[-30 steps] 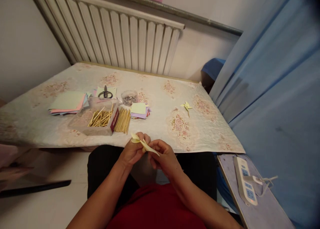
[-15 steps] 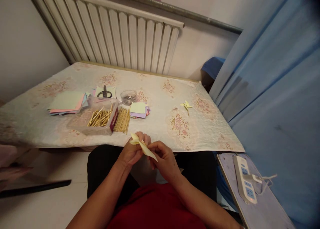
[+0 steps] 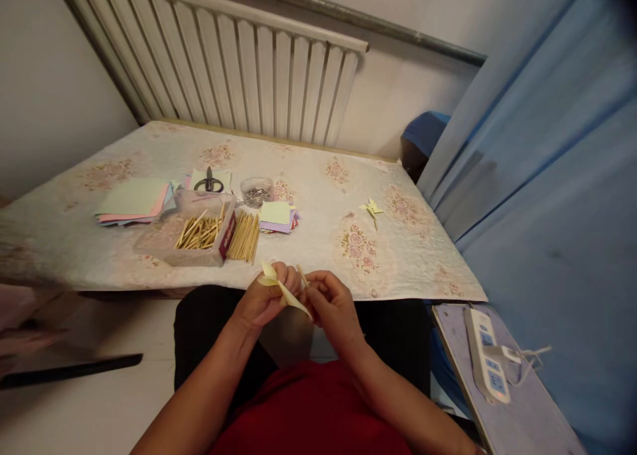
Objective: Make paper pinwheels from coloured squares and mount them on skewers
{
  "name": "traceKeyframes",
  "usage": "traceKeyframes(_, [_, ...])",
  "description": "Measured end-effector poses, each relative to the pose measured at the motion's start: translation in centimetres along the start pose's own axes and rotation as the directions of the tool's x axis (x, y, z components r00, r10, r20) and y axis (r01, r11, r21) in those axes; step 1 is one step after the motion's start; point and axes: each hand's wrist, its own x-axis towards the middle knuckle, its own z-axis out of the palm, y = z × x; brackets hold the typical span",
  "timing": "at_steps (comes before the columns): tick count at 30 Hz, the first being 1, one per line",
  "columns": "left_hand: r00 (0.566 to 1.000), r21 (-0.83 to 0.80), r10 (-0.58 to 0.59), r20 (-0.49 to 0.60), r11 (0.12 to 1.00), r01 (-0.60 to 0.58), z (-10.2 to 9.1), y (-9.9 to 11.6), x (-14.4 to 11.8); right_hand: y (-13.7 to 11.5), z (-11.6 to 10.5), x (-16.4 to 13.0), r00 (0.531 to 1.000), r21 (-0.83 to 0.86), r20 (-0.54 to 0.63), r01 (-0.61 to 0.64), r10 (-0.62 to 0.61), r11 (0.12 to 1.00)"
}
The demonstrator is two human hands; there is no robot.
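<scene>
My left hand [image 3: 263, 302] is closed on a pale yellow paper pinwheel [image 3: 293, 300], whose curled blades stick out on both sides of the fingers. Close beside it, my right hand [image 3: 334, 309] pinches a short wooden stick [image 3: 302, 274], its tip pointing up. Fingers hide the middle of the pinwheel and the stick's lower part, so I cannot tell whether the two touch. Another yellow paper pinwheel [image 3: 371, 208] on a stick lies on the tablecloth to the right.
On the flowered tablecloth [image 3: 318, 183] are a clear box [image 3: 194, 259] of sticks, a row of sticks [image 3: 243, 238], small paper squares [image 3: 276, 213], larger coloured sheets [image 3: 132, 198], scissors [image 3: 209, 182] and a bowl of pins [image 3: 257, 193]. A power strip [image 3: 488, 355] lies at right.
My right hand has drawn slightly right and up from the paper, and the stick's tip now shows between its fingers. The left hand keeps hold of the pinwheel.
</scene>
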Motion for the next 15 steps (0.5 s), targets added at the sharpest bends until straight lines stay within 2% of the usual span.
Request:
traceKeyframes(9, [0.998,-0.007,-0.045,-0.035,0.999,0.045,0.1,0.2,-0.3,0.6,-2.5,2.0,0.994,0.179,-0.095,-0.03,0.048,0.983])
traceKeyframes(15, [0.998,-0.012,-0.045,-0.044,0.999,0.045,-0.6,-0.2,-0.5,1.4,-3.9,2.5,0.99,0.164,-0.03,-0.129,0.136,0.978])
